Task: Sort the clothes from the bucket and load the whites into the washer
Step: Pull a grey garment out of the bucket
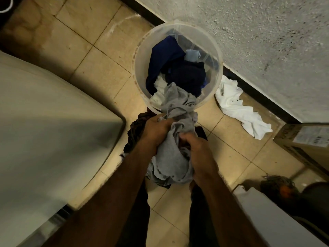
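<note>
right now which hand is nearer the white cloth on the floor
Right. The right hand grips the grey garment on the side facing the white cloth; the left hand grips it farther off.

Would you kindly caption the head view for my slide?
Left hand and right hand grip a grey garment trailing from the bucket; white cloth lies beside.

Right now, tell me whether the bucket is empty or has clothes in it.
Not empty. The bucket holds dark blue clothes and a white piece; a grey garment trails out over its rim.
</note>
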`<act>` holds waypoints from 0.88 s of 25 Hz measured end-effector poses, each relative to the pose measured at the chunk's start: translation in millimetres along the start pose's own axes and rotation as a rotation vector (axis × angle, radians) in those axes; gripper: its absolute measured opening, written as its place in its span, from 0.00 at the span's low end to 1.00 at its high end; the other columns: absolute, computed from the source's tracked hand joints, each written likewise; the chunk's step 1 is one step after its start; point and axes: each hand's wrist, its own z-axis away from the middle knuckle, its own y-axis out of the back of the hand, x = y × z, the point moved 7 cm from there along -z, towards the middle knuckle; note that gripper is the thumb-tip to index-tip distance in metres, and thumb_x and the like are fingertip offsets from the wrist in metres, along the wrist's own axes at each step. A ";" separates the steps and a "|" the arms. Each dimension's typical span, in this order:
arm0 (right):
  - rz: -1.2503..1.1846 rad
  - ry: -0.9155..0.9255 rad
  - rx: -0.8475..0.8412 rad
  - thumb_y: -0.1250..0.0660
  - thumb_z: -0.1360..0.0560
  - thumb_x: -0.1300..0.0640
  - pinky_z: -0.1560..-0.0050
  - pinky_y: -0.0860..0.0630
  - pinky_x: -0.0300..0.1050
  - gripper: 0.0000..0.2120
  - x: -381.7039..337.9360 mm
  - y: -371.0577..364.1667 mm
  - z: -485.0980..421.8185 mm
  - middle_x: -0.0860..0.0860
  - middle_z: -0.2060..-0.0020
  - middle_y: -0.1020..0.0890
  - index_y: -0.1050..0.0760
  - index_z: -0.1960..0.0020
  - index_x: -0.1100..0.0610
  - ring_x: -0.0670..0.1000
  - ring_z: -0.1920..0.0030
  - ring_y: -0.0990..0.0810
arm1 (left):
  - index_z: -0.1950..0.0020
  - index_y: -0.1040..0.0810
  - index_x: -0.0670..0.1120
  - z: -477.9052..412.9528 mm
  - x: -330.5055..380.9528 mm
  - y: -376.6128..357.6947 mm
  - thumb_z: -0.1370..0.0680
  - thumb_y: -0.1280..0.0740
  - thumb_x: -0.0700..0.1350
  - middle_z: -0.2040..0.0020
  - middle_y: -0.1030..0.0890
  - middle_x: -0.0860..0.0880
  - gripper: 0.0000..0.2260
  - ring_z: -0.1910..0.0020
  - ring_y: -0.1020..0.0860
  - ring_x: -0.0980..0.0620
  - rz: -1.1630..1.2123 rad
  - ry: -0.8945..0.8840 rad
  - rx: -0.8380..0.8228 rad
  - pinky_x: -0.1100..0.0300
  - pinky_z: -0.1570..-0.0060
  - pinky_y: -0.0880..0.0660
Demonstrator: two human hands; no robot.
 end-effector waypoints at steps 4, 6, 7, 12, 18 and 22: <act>0.027 0.022 0.129 0.28 0.24 0.43 0.45 0.17 0.51 0.18 -13.7 10.2 -28.4 0.50 0.44 0.17 0.25 0.38 0.51 0.52 0.46 0.17 | 0.66 0.24 0.49 30.2 -0.4 12.4 0.23 0.34 0.42 0.71 0.23 0.55 0.12 0.70 0.25 0.58 0.056 -0.056 0.007 0.64 0.68 0.26; -0.026 0.052 0.127 0.24 0.27 0.45 0.51 0.16 0.43 0.34 -25.2 6.1 -46.6 0.49 0.40 0.21 0.36 0.27 0.51 0.49 0.46 0.18 | 0.70 0.27 0.46 46.6 -7.8 9.5 0.22 0.34 0.41 0.72 0.25 0.49 0.15 0.71 0.26 0.55 0.050 -0.078 -0.011 0.61 0.67 0.27; -0.009 0.071 0.109 0.24 0.27 0.46 0.54 0.17 0.39 0.39 -31.1 1.5 -55.2 0.50 0.39 0.22 0.39 0.23 0.51 0.49 0.45 0.19 | 0.68 0.27 0.42 53.0 -12.4 7.8 0.22 0.35 0.41 0.69 0.25 0.44 0.14 0.68 0.26 0.49 0.033 -0.082 -0.029 0.58 0.64 0.27; 0.277 0.162 0.119 0.28 0.25 0.64 0.39 0.26 0.44 0.29 -41.8 -8.1 -90.0 0.56 0.31 0.24 0.32 0.26 0.59 0.57 0.33 0.24 | 0.60 0.22 0.36 68.5 -37.4 18.1 0.21 0.34 0.40 0.62 0.20 0.38 0.11 0.61 0.21 0.43 0.008 -0.052 -0.107 0.53 0.58 0.22; 1.219 0.203 -0.156 0.44 0.15 0.58 0.34 0.29 0.48 0.15 3.8 -33.4 -67.9 0.58 0.37 0.20 0.24 0.35 0.61 0.58 0.36 0.22 | 0.48 0.17 0.46 52.4 -41.0 82.5 0.23 0.29 0.54 0.53 0.15 0.43 0.13 0.53 0.15 0.45 0.025 0.025 0.138 0.49 0.50 0.17; 0.705 -0.082 -0.312 0.43 0.16 0.62 0.33 0.31 0.50 0.15 45.7 -42.4 -36.2 0.67 0.36 0.22 0.24 0.35 0.69 0.65 0.35 0.24 | 0.51 0.16 0.50 32.6 -30.0 93.3 0.24 0.27 0.47 0.52 0.14 0.46 0.04 0.49 0.16 0.44 -0.079 -0.020 0.149 0.51 0.46 0.19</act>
